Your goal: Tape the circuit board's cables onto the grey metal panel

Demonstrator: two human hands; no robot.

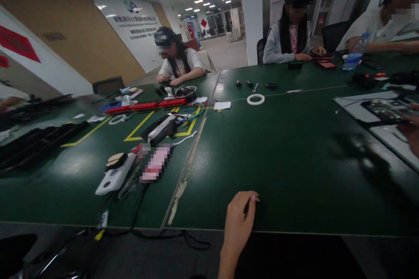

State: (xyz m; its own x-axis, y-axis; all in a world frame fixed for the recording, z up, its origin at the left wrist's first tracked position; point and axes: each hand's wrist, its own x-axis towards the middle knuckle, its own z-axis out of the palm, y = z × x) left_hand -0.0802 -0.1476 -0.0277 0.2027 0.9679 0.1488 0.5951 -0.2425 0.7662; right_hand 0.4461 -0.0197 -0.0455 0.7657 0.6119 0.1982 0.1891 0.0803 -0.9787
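Above the near edge of the green table point(281, 174), my left hand point(240, 211) comes in from the bottom of the view. Its fingers are bent together and the thumb tip meets them, leaving a small gap at the thumb's base. I see nothing held in it. My right hand does not show. Left of my hand lie a phone-like pink object point(157, 163), blurred out in part, and a white handheld device point(116, 174) with a cable. Beyond them is a black and silver pouch-like item point(160, 127).
Farther back are a white tape ring point(255, 99), a small wrench point(255, 87), a red strip point(150, 105) and a water bottle point(355, 54). At the right edge, a hand point(409, 133) of unclear owner touches a circuit board point(386, 109). Several people sit around.
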